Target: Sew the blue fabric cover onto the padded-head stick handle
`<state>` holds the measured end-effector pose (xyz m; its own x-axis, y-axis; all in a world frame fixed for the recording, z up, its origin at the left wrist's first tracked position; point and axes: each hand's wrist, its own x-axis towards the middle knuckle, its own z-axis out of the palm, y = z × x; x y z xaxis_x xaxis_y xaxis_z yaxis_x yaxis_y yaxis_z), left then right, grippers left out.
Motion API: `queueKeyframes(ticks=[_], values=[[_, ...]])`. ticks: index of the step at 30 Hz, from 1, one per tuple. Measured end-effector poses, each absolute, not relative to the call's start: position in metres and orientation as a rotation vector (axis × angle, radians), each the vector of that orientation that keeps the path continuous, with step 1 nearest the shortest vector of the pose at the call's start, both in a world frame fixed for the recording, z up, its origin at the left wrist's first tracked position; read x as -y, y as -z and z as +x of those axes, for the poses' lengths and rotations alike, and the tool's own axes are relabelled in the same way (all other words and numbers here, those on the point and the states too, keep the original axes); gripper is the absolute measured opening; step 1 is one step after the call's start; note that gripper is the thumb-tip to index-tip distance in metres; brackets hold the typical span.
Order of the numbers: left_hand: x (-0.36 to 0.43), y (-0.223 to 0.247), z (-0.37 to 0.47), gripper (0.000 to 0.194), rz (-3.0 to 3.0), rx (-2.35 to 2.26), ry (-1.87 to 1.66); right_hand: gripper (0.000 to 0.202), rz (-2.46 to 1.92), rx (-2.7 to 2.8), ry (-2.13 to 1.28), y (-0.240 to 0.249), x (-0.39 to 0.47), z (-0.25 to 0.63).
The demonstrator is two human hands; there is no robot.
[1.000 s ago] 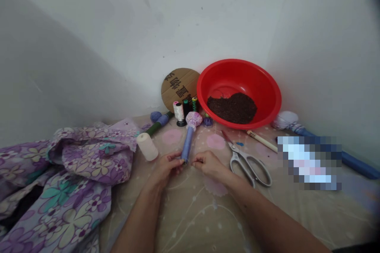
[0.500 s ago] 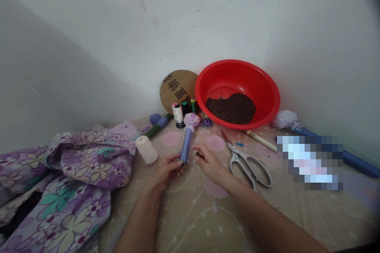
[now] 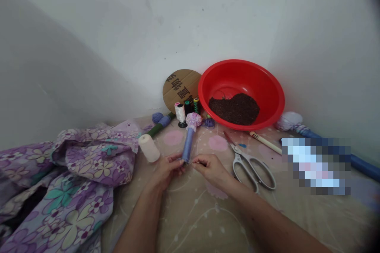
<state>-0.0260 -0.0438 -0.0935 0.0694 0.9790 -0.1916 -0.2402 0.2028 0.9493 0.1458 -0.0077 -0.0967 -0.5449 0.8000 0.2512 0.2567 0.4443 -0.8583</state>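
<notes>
Blue rod (image 3: 187, 144); lower end in left fingers (image 3: 178, 163)

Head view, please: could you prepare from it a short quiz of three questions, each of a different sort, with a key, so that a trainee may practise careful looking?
1. Which hand holds the near end of the pink-topped rod? A) right hand; B) left hand; C) neither.
2. True or false: the scissors lie outside the basin.
3. Fill the gap: the dark heap lies in the basin, whose colour is ____.

Key: 1. B. 2. True. 3. red.
</notes>
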Motion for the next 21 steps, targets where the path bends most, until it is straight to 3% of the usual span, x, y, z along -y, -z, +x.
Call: queueKeyframes(ticks=[21], values=[[0.0444,0.0944,-0.0277,0.037,0.906,-1.096,-1.113,0.029,-0.878,2.095,-1.162,0.0974,0.0077,0.1504]])
